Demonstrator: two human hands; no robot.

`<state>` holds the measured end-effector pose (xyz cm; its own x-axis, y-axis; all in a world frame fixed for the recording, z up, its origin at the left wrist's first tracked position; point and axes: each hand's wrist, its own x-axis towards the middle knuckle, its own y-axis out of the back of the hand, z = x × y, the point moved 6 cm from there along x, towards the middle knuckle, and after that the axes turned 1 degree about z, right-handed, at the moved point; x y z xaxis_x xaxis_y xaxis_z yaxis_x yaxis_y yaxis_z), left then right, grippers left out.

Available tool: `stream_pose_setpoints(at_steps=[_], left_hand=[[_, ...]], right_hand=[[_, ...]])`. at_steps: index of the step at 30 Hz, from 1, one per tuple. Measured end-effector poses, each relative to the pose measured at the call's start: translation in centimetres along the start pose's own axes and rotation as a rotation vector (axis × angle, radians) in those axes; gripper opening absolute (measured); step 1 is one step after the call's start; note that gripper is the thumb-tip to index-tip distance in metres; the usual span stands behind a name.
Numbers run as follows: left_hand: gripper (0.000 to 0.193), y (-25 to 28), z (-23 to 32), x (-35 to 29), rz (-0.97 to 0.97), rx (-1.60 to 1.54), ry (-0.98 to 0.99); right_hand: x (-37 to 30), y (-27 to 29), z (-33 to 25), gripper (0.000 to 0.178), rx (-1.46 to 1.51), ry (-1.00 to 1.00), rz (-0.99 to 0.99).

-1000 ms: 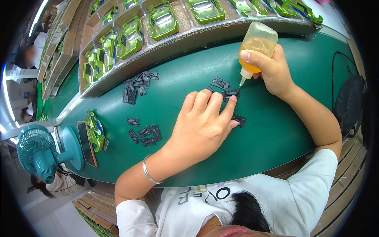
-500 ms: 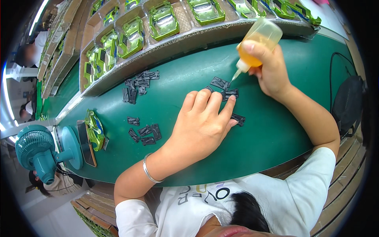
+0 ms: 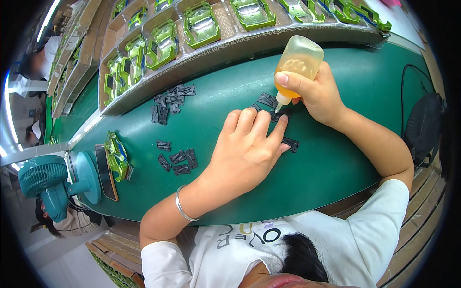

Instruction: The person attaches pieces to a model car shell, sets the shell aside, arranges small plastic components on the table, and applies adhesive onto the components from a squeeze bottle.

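Observation:
My right hand (image 3: 314, 93) is closed round a clear squeeze bottle (image 3: 300, 60) of amber liquid, tilted with its narrow nozzle down. The nozzle tip meets a small black plastic part (image 3: 284, 113) on the table, close to my left fingertips. My left hand (image 3: 247, 151) lies palm down, its bent fingers holding that part against the surface; the hand partly covers it. Just beyond sits another black part (image 3: 267, 99). One more black part (image 3: 290, 144) lies beside my left thumb.
Several black parts lie in a far pile (image 3: 174, 98) and a nearer group (image 3: 181, 161) on the green table (image 3: 230, 206). Behind stands a cardboard tray (image 3: 216, 53) of green plastic frames. At left are a green frame (image 3: 116, 156), a phone (image 3: 105, 173) and a teal fan (image 3: 45, 177).
My right hand has brought the bottle left and turned it more upright, so the nozzle now reaches the part by my left fingers. My left hand stays put.

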<state>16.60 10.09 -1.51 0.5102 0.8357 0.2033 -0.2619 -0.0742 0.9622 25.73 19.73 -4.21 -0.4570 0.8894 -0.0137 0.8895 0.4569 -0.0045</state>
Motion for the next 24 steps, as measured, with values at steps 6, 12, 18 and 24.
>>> stream_pose_setpoints(at_steps=[6,12,18,24], left_hand=[[0.041,-0.4,-0.1,-0.1,-0.003,0.000,0.002],[0.041,-0.1,0.0,-0.1,0.004,-0.004,0.000],[0.039,0.0,-0.2,0.0,0.019,-0.019,0.001],[0.032,0.1,-1.4,-0.1,0.091,-0.127,0.032]], right_hand=[[0.0,0.0,0.3,0.024,0.002,0.011,0.001],[-0.1,0.1,0.5,0.024,-0.006,0.023,0.009],[0.0,1.6,0.3,0.024,0.048,0.077,0.183],[-1.3,4.3,1.0,0.031,0.279,-0.058,0.208]])
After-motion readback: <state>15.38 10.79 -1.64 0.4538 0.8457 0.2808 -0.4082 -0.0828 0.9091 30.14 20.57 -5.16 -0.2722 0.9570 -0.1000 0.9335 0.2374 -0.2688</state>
